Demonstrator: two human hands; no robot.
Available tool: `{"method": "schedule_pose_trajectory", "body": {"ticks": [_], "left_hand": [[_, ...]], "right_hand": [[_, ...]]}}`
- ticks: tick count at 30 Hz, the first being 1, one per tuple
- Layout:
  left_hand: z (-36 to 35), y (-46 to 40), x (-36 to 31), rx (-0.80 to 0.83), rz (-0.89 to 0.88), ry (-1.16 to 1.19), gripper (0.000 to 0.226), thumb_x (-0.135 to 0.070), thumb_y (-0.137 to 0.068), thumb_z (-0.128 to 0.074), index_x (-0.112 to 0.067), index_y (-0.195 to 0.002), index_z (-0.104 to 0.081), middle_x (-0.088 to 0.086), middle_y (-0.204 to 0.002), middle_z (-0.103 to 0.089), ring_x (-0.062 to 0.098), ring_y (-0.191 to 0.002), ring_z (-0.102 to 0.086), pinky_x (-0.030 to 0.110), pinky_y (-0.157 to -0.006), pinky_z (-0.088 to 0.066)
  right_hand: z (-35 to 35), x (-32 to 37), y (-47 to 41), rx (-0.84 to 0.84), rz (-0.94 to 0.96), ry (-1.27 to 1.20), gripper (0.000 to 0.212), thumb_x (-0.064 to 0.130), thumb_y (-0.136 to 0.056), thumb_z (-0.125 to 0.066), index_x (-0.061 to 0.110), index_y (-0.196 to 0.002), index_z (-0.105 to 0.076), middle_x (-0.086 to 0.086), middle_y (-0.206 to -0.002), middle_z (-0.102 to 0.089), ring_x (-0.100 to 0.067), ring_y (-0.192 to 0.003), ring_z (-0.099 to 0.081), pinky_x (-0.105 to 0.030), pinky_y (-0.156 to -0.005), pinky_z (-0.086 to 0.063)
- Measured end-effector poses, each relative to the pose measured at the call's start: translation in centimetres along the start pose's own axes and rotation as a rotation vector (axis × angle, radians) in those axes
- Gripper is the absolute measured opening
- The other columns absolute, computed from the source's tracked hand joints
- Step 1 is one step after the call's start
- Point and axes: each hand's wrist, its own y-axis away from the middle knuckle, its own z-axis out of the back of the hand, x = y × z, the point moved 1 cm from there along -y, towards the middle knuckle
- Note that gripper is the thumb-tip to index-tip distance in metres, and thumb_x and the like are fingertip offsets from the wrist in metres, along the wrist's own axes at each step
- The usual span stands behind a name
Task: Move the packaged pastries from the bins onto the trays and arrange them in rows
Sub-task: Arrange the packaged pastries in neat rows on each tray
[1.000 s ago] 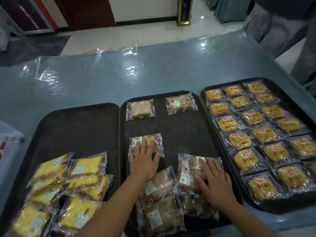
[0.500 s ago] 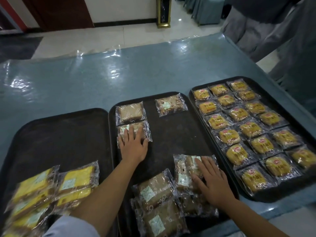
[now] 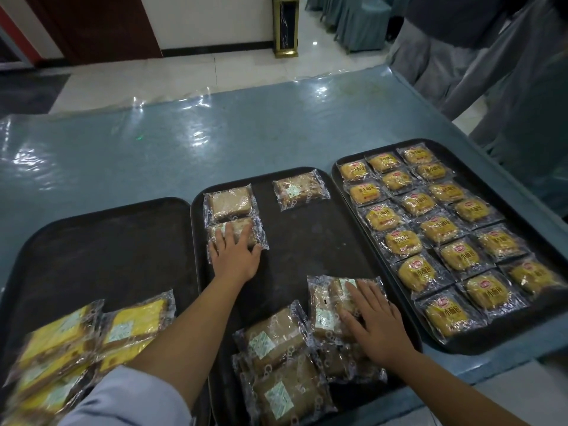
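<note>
On the blue, plastic-covered bench (image 3: 276, 127) three dark trays lie side by side. The left tray (image 3: 101, 250) is bare over most of its surface, with a loose heap of yellow packaged pastries (image 3: 92, 342) piled at its near end, partly behind a grey sleeve (image 3: 123, 398). The middle tray (image 3: 307, 241) carries brown packaged pastries: one packet (image 3: 229, 202) lies flat in the far left corner, and a second packet (image 3: 236, 233) lies just behind it toward the person, their wrappers touching. The left hand (image 3: 235, 256) lies flat on this second packet, fingers spread and pressing down on it, not curled around it. A third packet (image 3: 301, 192) lies near the tray's far edge, apart from the other two. At the near end of the middle tray a heap of brown packets (image 3: 282, 364) lies unsorted and overlapping. The right hand (image 3: 373, 327) rests palm down with fingers spread on the top packet (image 3: 332, 302) at the right of this heap, pressing on it without closing around it. The right tray (image 3: 461, 342) is filled with yellow round pastries (image 3: 439, 229) in clear wrappers, set in three neat rows that run from the far end to the near end, their wrappers touching. Beyond the bench's right corner stands a person in grey clothing (image 3: 491, 72).
</note>
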Motion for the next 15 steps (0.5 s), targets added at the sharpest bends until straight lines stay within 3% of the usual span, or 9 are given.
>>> {"method": "schedule_pose_trajectory", "body": {"ticks": [6,10,13,15], "left_hand": [[1.3,0.6,-0.7,-0.057,-0.028,0.047,0.065,-0.057,-0.101,-0.03,-0.04,-0.157,-0.003,0.005,-0.167,0.013,0.031,-0.152,0.015,0.054,-0.123,0.004],[2.1,4.7,-1.4,-0.031,-0.058,0.164,0.07,-0.058,-0.1,-0.038,-0.038,-0.158,-0.005,0.002,-0.167,0.01,0.028,-0.153,0.011,0.05,-0.123,0.003],[1.0,10.5,-1.7,-0.062,-0.056,0.255,0.072,-0.058,-0.098,-0.041,-0.04,-0.157,-0.004,-0.002,-0.167,0.011,0.026,-0.153,0.009,0.049,-0.124,-0.001],[-0.3,14.5,-2.1,-0.065,-0.053,0.246,0.074,-0.061,-0.097,-0.038,-0.041,-0.156,0.001,-0.007,-0.165,0.017,0.023,-0.152,0.013,0.047,-0.123,0.002]], "right_hand": [[0.2,-0.2,0.1,0.022,0.016,0.01,0.073,0.082,-0.08,0.001,0.051,-0.147,0.006,0.017,-0.161,0.012,-0.007,-0.148,0.02,-0.049,-0.119,0.001],[1.0,-0.3,0.0,0.041,0.029,0.018,0.084,0.085,-0.078,0.002,0.047,-0.153,-0.004,0.018,-0.159,0.011,-0.01,-0.149,0.016,-0.055,-0.12,0.002],[1.9,0.4,0.6,-0.083,-0.002,0.029,0.079,0.079,-0.083,-0.009,0.043,-0.153,-0.018,0.015,-0.162,0.001,-0.011,-0.151,0.009,-0.051,-0.118,0.006],[2.4,1.0,1.5,-0.167,0.0,-0.025,0.077,0.077,-0.085,-0.015,0.04,-0.151,-0.026,0.008,-0.164,-0.012,-0.015,-0.151,-0.002,-0.049,-0.119,0.001]]}}
